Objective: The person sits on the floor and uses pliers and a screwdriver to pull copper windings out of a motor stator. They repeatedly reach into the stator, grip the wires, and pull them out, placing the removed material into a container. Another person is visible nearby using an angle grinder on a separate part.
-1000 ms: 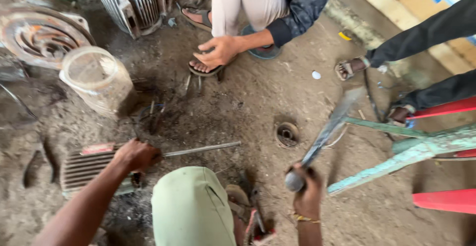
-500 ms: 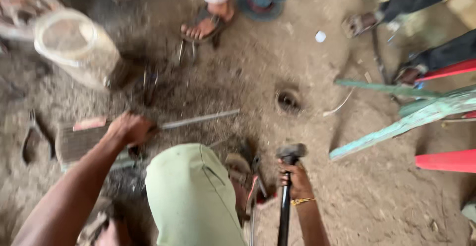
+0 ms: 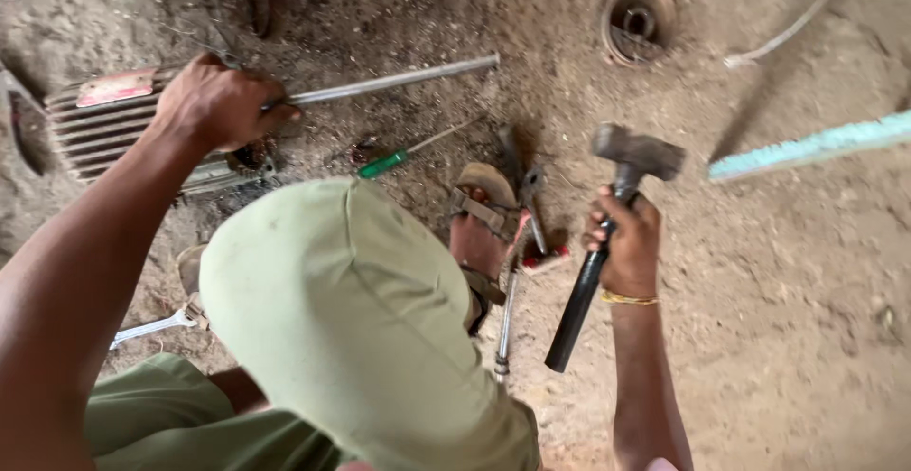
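The dirt floor fills most of what I see, and my bent knee in green trousers takes up the middle of it. To the left lies the ribbed grey motor housing, on its side, with a reddish plate on top.

My left arm reaches forward and across from the lower left, elbow low, wrist straight. My left hand sits knuckles-up over the near end of the housing, fingers curled tight around the long metal rod, which runs from my fist out to the right, nearly level above the ground.

My right arm comes up from the bottom edge, forearm almost upright, a thin yellow bangle at the wrist. My right hand is wrapped fully around the hammer, gripping high on the black handle just under the steel head; the head points up and away, the handle's end hangs down towards me.

Between my arms, my sandalled foot rests on the dirt beside red-handled pliers. A green-handled screwdriver lies just beyond my knee.
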